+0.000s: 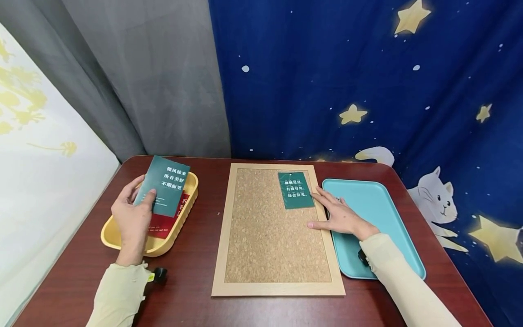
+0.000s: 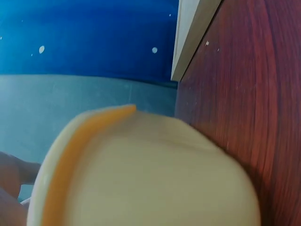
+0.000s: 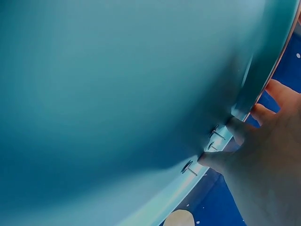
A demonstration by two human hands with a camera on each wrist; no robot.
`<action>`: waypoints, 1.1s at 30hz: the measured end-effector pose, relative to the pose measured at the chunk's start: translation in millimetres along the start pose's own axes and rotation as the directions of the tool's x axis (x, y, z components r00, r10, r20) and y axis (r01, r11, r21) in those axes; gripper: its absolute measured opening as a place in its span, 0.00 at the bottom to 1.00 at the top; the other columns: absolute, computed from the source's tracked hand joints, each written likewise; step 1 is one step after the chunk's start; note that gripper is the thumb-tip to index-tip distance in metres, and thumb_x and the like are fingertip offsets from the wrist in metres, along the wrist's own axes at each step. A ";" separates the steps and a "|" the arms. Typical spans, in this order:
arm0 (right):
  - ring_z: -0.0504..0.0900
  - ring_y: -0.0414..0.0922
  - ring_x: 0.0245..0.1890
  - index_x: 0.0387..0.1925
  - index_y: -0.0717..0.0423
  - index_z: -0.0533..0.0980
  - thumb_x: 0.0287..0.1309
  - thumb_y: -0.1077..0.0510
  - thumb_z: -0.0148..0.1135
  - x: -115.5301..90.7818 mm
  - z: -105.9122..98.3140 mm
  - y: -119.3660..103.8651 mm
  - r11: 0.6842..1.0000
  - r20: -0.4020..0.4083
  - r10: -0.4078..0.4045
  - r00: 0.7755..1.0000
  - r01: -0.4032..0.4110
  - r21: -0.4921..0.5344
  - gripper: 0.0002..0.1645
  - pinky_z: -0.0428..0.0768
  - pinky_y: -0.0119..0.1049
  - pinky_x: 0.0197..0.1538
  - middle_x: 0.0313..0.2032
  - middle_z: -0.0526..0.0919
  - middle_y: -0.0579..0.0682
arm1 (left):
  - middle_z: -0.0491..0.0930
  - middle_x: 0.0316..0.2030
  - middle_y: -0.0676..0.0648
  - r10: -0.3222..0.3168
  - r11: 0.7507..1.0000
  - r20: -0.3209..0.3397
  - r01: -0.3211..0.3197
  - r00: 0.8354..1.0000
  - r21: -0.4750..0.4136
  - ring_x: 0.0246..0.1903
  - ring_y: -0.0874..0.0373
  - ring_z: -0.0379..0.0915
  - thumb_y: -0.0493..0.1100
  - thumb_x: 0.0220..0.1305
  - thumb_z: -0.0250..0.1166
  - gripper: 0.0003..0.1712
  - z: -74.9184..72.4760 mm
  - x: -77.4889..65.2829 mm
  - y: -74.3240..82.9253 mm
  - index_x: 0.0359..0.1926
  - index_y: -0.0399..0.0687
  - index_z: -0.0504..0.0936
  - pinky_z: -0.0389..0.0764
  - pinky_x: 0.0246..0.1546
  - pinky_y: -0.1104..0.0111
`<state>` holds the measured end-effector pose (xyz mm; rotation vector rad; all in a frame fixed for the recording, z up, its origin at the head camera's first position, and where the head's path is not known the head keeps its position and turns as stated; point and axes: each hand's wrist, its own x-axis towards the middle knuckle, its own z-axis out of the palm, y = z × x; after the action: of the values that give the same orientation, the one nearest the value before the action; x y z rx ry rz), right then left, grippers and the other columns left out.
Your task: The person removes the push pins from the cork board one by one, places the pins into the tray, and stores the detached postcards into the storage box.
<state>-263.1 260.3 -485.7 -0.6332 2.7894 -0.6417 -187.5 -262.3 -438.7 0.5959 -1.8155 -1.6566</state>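
Observation:
My left hand [image 1: 132, 218] pinches a dark green card [image 1: 163, 186] with white writing, thumb in front and fingers behind. The card is held over a yellow basket [image 1: 166, 245], where a red card [image 1: 161, 225] lies. My right hand [image 1: 339, 215] spreads its fingers over the right frame of a cork board [image 1: 278, 245]. One fingertip is at the edge of a second green card [image 1: 296, 190] on the board's upper right; whether it touches cannot be told. In the right wrist view, thumbtacks [image 3: 189, 168] lie in the blue tray near the fingers.
The blue tray [image 1: 377, 213] stands right beside the cork board on a reddish-brown table [image 1: 188, 281]. A grey curtain [image 1: 163, 81] and a blue star-patterned curtain [image 1: 302, 91] hang behind the table. The basket's wall [image 2: 155, 174] fills much of the left wrist view.

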 end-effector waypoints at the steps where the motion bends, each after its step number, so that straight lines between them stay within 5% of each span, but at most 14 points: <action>1: 0.50 0.60 0.84 0.83 0.40 0.53 0.54 0.22 0.68 -0.1 0.0 -0.2 1.000 0.000 0.000 1.000 0.000 0.000 0.64 0.40 0.76 0.77 0.85 0.43 0.50 | 0.86 0.40 0.61 -0.005 1.000 -0.008 0.006 1.000 0.008 0.31 0.73 0.82 0.35 0.63 0.72 0.26 -2.5 0.9 0.1 0.62 0.54 0.85 0.81 0.28 0.85; 6: 0.50 0.60 0.84 0.83 0.40 0.53 0.54 0.22 0.68 -0.2 -0.2 -0.6 1.000 -0.003 0.002 1.000 -0.002 0.000 0.64 0.39 0.76 0.77 0.85 0.43 0.50 | 0.82 0.40 0.63 0.001 0.985 -0.004 0.000 1.000 0.173 0.31 0.74 0.78 0.39 0.67 0.70 0.26 -13.0 4.5 -1.0 0.65 0.57 0.83 0.79 0.27 0.85; 14: 0.50 0.60 0.83 0.83 0.40 0.53 0.54 0.23 0.69 -0.1 -0.7 -1.3 1.000 0.002 -0.005 1.000 0.005 0.004 0.64 0.39 0.76 0.77 0.85 0.43 0.50 | 0.80 0.57 0.42 -0.042 0.913 0.065 0.012 0.997 0.409 0.26 0.79 0.73 0.46 0.73 0.66 0.28 -21.6 6.3 -5.7 0.72 0.60 0.76 0.77 0.27 0.87; 33: 0.50 0.61 0.84 0.83 0.40 0.53 0.54 0.24 0.69 -1.7 -2.6 -3.0 1.000 0.004 0.000 1.000 0.000 0.011 0.64 0.39 0.76 0.78 0.85 0.43 0.50 | 0.80 0.55 0.37 -0.041 0.821 0.133 -0.043 0.990 0.569 0.26 0.75 0.67 0.43 0.73 0.64 0.29 -27.7 9.2 -12.4 0.73 0.49 0.75 0.72 0.24 0.83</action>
<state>-261.3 259.6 -481.8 -0.6309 2.7801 -0.6550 -175.8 -289.9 -448.7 0.7380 -2.4382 -1.1502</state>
